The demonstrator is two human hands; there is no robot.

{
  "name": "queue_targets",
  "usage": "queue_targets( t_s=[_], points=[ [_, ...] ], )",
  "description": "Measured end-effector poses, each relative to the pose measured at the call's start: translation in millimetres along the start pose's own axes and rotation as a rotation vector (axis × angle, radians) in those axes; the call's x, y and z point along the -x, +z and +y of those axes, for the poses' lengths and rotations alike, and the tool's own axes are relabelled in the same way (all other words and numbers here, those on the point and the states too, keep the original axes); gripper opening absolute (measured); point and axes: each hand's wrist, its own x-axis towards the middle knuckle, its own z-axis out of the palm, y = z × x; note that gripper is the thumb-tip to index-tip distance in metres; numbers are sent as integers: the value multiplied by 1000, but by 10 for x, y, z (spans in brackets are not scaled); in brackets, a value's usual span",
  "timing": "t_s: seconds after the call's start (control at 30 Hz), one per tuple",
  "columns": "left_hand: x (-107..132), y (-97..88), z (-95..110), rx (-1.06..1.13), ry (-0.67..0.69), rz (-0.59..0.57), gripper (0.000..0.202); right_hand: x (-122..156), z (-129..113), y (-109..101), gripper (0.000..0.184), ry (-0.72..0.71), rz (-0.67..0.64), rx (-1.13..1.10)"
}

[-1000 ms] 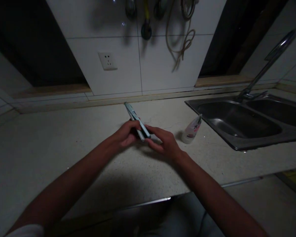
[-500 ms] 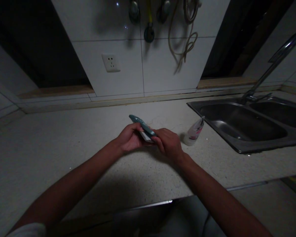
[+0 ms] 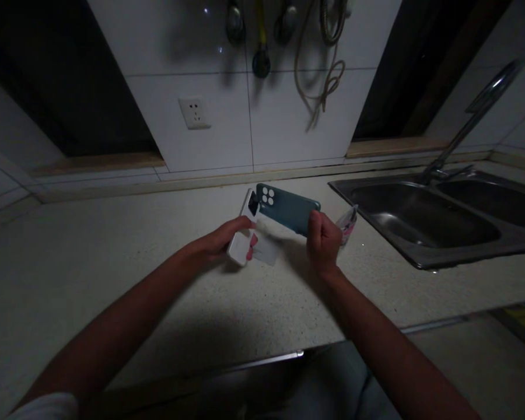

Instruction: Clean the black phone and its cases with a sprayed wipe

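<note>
My left hand (image 3: pixel 225 234) is closed around a white phone (image 3: pixel 239 248), whose dark camera block shows at its upper end. Its fingertips curl out past the phone's right edge. In my right hand (image 3: pixel 324 240) is a teal phone case (image 3: pixel 291 210), pinched at its right end with the thumb on top. Round camera holes sit at the case's far left corner. Phone and case are apart, with only a narrow gap between their upper ends. A pale flat sheet (image 3: pixel 268 251) lies on the counter just right of the phone.
Behind my right hand stands a small white-and-pink pouch (image 3: pixel 350 224), partly hidden. To the right, a steel double sink (image 3: pixel 376 233) with a tall faucet (image 3: pixel 476 111) is set into the speckled counter (image 3: pixel 166 326). A socket (image 3: pixel 195 112) and pipe fittings are on the tiled wall.
The case has come off the phone. My right hand has moved right with the case, while my left hand has drawn slightly left with the phone. The pale sheet has come into view.
</note>
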Motion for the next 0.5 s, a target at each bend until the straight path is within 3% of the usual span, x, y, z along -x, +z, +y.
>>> queue_targets(
  t_s=[0.1, 0.2, 0.37, 0.5],
  points=[
    [-21, -136, 75, -260, 143, 213, 56, 8, 26, 45, 41, 184, -5, -62],
    [-41, -289, 86, -636, 247, 380, 74, 43, 42, 90, 30, 314, -101, -137],
    [-110, -410, -24, -928, 258, 364, 67, 99, 29, 146, 25, 339, -224, -118],
    [-151, -380, -114, -952, 265, 409, 70, 126, 55, 170, 30, 431, -263, -137]
  ],
)
